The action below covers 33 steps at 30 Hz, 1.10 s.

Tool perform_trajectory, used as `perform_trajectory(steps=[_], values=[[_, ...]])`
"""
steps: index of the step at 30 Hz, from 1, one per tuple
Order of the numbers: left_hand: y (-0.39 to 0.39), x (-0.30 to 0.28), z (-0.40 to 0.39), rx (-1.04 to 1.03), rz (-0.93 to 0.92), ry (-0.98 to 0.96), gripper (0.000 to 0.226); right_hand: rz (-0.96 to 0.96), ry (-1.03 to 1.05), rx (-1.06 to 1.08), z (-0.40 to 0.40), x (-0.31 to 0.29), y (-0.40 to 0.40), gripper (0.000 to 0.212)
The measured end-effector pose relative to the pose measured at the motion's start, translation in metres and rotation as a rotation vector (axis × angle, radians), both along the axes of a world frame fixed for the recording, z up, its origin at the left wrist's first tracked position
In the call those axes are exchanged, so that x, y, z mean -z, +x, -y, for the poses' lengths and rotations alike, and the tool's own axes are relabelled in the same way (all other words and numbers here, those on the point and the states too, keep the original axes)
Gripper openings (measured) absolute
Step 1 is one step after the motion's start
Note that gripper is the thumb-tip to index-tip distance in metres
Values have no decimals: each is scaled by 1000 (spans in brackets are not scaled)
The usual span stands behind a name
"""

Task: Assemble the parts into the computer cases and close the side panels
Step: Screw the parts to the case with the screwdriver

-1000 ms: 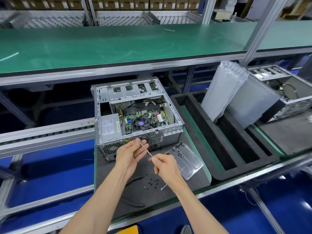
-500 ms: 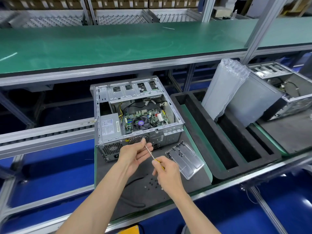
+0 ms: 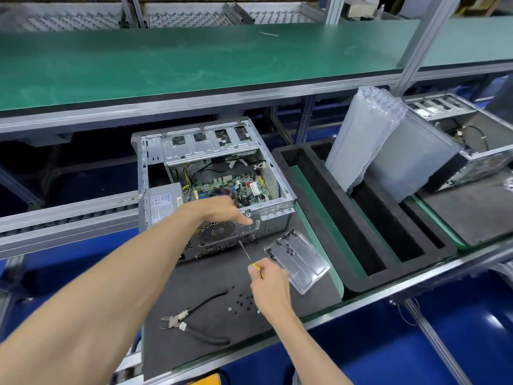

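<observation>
While left hand (image 3: 222, 209) touches case (image 3: 213, 187), right hand (image 3: 270, 284) grips screwdriver (image 3: 247, 252).

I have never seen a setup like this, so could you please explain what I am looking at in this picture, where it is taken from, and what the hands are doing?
The picture comes from a camera worn on a person's head, looking forward and down at their own two bare hands; there is no robot. In front of them an open computer case lies on a dark mat at a factory workbench, its side panel off so the circuit board and wiring show. The left hand rests on the near edge of the case. The right hand holds a screwdriver with a yellow handle, its tip pointed at the back of the case. On the mat lie cutting pliers, some loose small black screws and a clear plastic tray. To the right stands a black foam tray, and beyond it a second open case.
</observation>
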<state>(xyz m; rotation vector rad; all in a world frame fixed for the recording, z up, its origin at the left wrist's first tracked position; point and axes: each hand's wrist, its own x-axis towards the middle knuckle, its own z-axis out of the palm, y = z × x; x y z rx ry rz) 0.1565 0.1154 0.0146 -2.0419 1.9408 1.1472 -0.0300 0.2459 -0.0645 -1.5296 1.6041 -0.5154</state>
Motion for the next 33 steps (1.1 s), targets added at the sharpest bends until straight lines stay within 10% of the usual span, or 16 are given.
perform_trajectory(steps=[23,33], values=[[1,14,4,-134,-190,50,64,-173,-87,-20,-7,14,19,31],[0,12,5,-121,-173,67,60,134,26,303,-13,17,25,27]])
